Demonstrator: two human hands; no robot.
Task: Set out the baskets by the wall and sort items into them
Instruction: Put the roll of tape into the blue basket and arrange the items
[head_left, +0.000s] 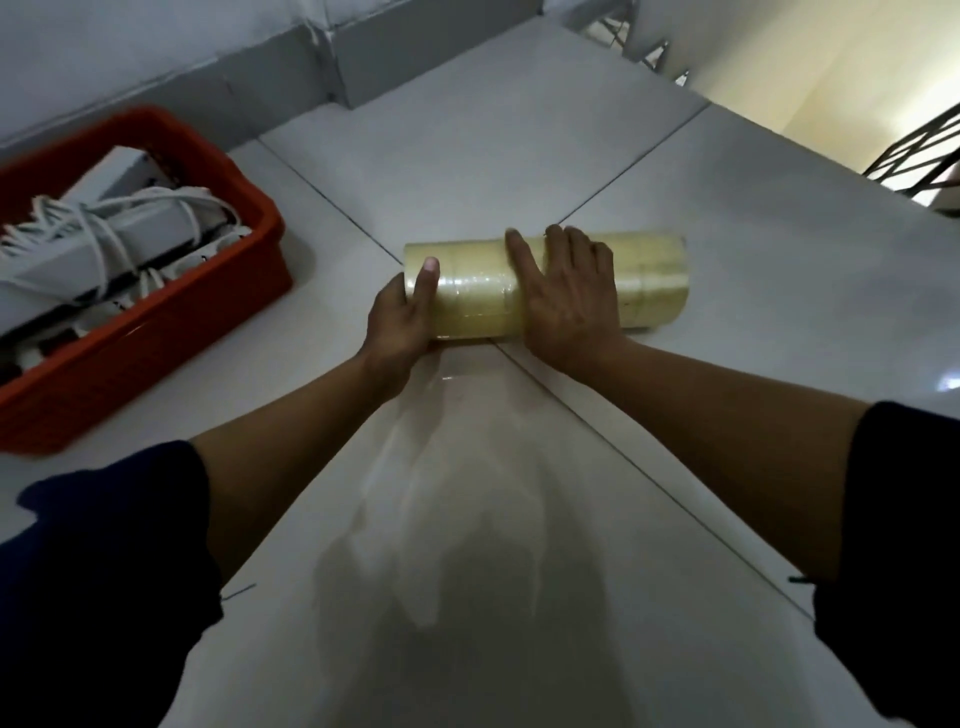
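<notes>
A long pale-yellow pack of tape rolls (649, 283), wrapped in clear film, lies on its side on the white tiled floor (519, 156). My left hand (400, 322) clasps its left end, thumb on top. My right hand (566, 291) lies flat over the middle of the pack, fingers spread across the top. A red plastic basket (228, 197) stands at the left near the wall, holding white power strips with coiled cables (104, 244).
A grey skirting and white wall (156, 62) run along the back left. At the far right a dark metal railing (919, 150) marks a stair edge. My shadow falls on the glossy tiles in front of me.
</notes>
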